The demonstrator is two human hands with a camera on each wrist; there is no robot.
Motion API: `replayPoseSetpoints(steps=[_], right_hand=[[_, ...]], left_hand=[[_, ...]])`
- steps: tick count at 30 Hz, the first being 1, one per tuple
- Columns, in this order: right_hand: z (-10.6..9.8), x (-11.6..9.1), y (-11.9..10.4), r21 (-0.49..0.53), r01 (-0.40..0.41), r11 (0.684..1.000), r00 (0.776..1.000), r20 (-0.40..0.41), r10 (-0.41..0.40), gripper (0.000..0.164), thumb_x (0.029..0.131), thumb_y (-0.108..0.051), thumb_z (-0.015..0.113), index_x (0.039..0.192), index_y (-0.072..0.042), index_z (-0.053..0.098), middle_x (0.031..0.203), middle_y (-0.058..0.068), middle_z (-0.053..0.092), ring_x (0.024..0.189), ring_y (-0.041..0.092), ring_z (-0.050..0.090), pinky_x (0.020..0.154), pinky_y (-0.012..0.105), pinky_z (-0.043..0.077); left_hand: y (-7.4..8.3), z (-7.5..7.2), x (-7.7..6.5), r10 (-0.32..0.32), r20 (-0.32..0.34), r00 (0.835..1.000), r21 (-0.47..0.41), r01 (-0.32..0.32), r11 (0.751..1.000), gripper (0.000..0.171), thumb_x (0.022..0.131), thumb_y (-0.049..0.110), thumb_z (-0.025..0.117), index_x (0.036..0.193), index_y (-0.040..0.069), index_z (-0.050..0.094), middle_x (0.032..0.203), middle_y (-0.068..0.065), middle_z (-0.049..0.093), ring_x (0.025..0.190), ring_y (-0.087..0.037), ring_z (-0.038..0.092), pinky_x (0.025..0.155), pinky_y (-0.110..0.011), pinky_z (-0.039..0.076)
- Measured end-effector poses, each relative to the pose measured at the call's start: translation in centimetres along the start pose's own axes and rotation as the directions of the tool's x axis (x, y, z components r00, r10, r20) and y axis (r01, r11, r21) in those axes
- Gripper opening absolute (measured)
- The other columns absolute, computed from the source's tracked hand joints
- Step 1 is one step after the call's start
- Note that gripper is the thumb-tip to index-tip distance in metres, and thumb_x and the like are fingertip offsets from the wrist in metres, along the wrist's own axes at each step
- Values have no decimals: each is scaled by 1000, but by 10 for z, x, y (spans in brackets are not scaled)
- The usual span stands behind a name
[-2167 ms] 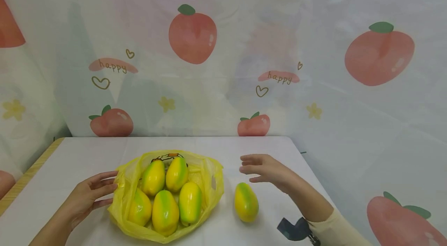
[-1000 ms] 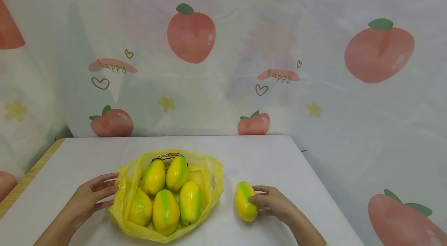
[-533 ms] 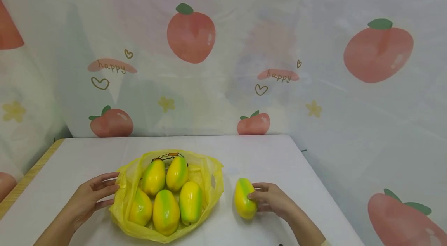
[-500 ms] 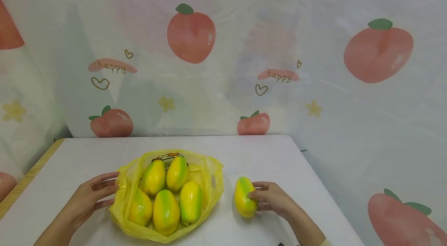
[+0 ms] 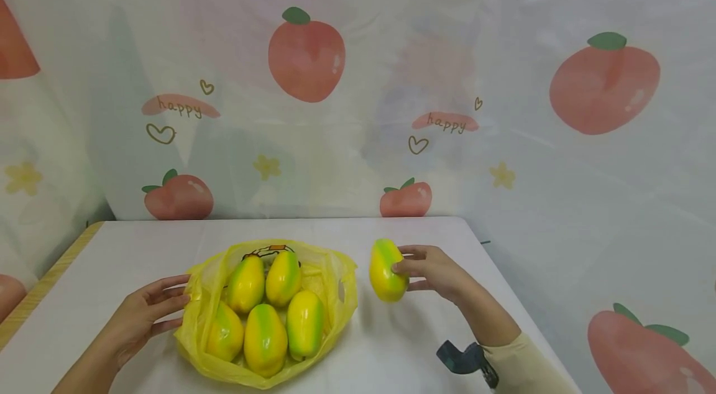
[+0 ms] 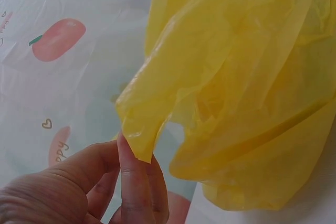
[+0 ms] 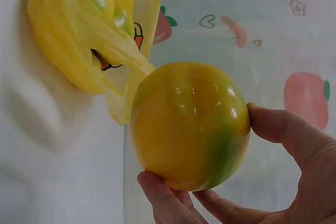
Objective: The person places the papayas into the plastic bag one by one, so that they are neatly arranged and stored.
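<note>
An open yellow plastic bag (image 5: pixel 337 320) stands on the white table with several yellow-green mangoes (image 5: pixel 265 339) inside. At its left side my left hand (image 5: pixel 137 322) pinches a corner of the bag's edge between thumb and fingertips, plain in the left wrist view on the yellow plastic (image 6: pixel 231 103). To the right of the bag, my right hand (image 5: pixel 433 273) grips one more mango (image 5: pixel 386 276) from its right side. That fruit is raised above the table, its shadow below it. In the right wrist view the thumb and fingers span the glossy mango (image 7: pixel 189 124).
The white table (image 5: pixel 391 369) has a wooden edge (image 5: pixel 61 276) showing along its left. A fruit-printed curtain (image 5: pixel 358 133) hangs behind it and down the right side. A dark strap piece (image 5: pixel 461 358) sits by the right sleeve.
My right hand came down to the single mango, took hold of it and has lifted it up off the table. My left hand and the bag have stayed in place.
</note>
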State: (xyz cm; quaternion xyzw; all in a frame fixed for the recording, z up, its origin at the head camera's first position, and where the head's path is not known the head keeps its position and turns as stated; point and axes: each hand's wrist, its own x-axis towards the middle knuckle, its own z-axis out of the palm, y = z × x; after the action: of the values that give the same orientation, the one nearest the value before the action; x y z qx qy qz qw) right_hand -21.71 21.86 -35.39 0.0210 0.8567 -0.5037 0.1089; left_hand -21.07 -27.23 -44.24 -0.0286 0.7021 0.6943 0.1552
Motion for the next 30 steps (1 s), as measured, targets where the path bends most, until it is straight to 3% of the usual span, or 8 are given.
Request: replayPoseSetpoints(steps=[5, 12, 19, 30], right_hand=[[3, 8, -25, -7, 39, 999, 998, 41, -39, 62, 87, -21, 71, 139, 4, 49, 131, 23, 57, 100, 25, 67, 83, 43, 60], [19, 26, -50, 41, 17, 999, 992, 122, -22, 61, 87, -19, 71, 140, 3, 48, 130, 19, 58, 106, 27, 65, 87, 44, 59], [39, 48, -61, 119, -24, 993, 985, 171, 4, 60, 86, -17, 72, 139, 1, 50, 126, 17, 61, 114, 34, 62, 88, 45, 58], [71, 70, -65, 80, -98, 992, 981, 175, 83, 63, 85, -13, 74, 140, 3, 47, 135, 22, 54, 125, 42, 53, 93, 48, 55]], left_hand=[[0, -1, 1, 6, 4, 1000, -5, -6, 1000, 26, 96, 18, 65, 108, 41, 65, 104, 14, 63, 94, -2, 65, 82, -29, 60], [0, -2, 2, -2, -4, 1000, -8, 2, 1000, 26, 96, 18, 66, 110, 40, 65, 104, 13, 63, 93, -3, 65, 82, -31, 60], [1, -1, 3, -1, -8, 1000, -15, 1, 1000, 26, 96, 17, 66, 110, 39, 65, 104, 12, 64, 92, -5, 66, 81, -31, 60], [-1, -1, 3, 2, 4, 1000, -24, -2, 1000, 26, 96, 17, 66, 108, 40, 65, 103, 13, 64, 93, -5, 66, 82, -31, 60]])
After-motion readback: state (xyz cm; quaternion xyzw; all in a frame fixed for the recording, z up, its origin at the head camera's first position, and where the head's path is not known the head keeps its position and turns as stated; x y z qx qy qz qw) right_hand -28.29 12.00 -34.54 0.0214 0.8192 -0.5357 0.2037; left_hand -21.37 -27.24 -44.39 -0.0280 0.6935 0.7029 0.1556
